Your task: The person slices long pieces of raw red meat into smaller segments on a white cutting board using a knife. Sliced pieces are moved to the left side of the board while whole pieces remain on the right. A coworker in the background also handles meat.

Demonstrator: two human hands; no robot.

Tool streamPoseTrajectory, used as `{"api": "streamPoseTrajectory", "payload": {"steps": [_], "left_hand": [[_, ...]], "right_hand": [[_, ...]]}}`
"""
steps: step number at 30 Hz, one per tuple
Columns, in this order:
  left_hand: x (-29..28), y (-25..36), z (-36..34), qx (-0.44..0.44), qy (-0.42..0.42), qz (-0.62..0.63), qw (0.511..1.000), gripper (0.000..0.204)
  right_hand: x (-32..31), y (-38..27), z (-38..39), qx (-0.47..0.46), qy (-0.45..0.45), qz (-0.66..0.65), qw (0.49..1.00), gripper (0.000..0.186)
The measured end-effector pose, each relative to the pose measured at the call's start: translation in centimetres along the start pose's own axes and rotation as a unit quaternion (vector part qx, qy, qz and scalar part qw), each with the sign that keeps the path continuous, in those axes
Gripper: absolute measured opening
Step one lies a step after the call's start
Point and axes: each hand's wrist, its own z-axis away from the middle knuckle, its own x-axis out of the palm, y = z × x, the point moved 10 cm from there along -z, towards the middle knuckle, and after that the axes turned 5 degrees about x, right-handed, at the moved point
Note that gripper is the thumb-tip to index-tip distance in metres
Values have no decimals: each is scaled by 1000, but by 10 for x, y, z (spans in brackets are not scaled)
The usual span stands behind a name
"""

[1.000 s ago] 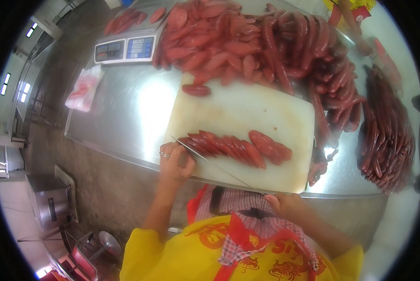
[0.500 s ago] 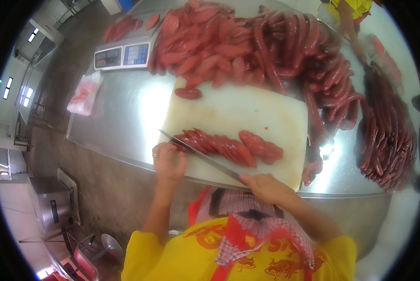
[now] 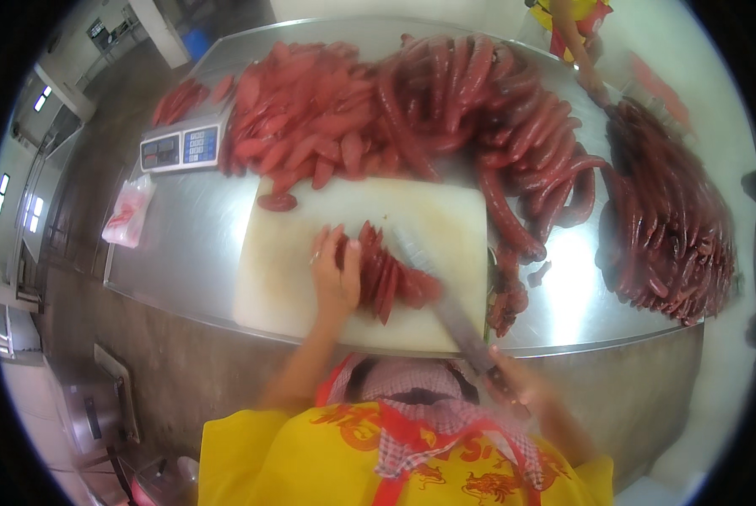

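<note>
Head view: left grip (image 3: 336, 277) clasps leaning, glossy, dark-red sausage slices (image 3: 385, 280); right grip (image 3: 521, 384) clenches a knife (image 3: 459, 325).

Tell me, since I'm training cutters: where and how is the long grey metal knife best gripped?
Probably by closing round its dark handle, from the near right, where the person's right hand holds it. The long, straight, grey metal blade slants forward and left over the white rectangular cutting board, so coming from the handle end should keep the grip clear of the blade.
</note>
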Motion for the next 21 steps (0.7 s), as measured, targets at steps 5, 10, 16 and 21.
{"api": "streamPoseTrajectory", "payload": {"steps": [5,10,16,21], "left_hand": [[17,41,50,12,-34,-123,992,99],[21,29,13,61,6,0,998,106],[-7,59,-126,185,91,2,978,95],[-7,29,-277,114,111,-180,971,89]], "right_hand": [[35,-22,-10,-21,-35,43,998,79],[52,-86,-19,-75,-23,79,994,77],[98,-244,-9,-229,-53,89,968,73],[108,-346,-12,-269,17,-6,963,68]]}}
